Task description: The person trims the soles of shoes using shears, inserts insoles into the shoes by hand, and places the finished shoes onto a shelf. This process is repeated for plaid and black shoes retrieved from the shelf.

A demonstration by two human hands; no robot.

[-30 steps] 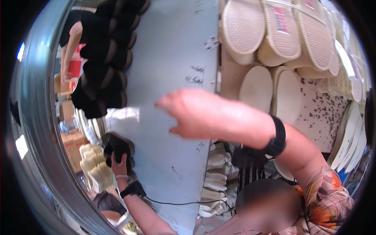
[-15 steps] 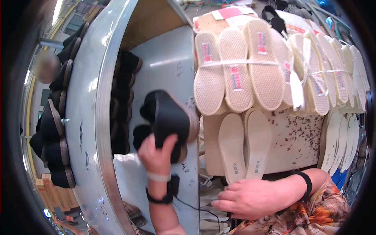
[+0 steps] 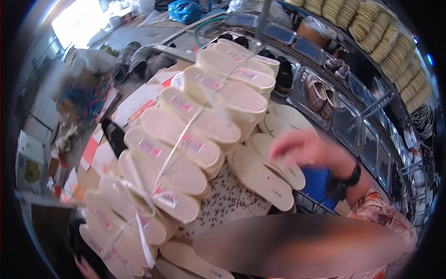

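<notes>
My right hand point(image 3: 304, 149), smeared by motion, hovers over pale insoles point(image 3: 265, 179) at the right end of the board; its fingers look bent, but their grip is unclear. At the lower left edge, only a few fingers of my left hand point(image 3: 85, 267) show, closed against a black shoe point(image 3: 76, 230) that is mostly in shadow. Between the hands lie bundles of cream soles point(image 3: 186, 144) with textured faces, tied with white strips. More pale insoles point(image 3: 197, 260) lie near the lower edge.
Dark specks cover the board point(image 3: 232, 197) under the soles. Beyond it runs a rack of metal trays point(image 3: 346, 125), one carrying plaid shoes point(image 3: 320, 95). Yellowish soles point(image 3: 371, 23) are stacked at the upper right. Bags and cardboard clutter the far left floor. A blurred patch hides the lower middle.
The view has swung right, so the shelf of black shoes has left the picture. My left hand is now at the lower left edge; my right hand has lifted over the insoles.
</notes>
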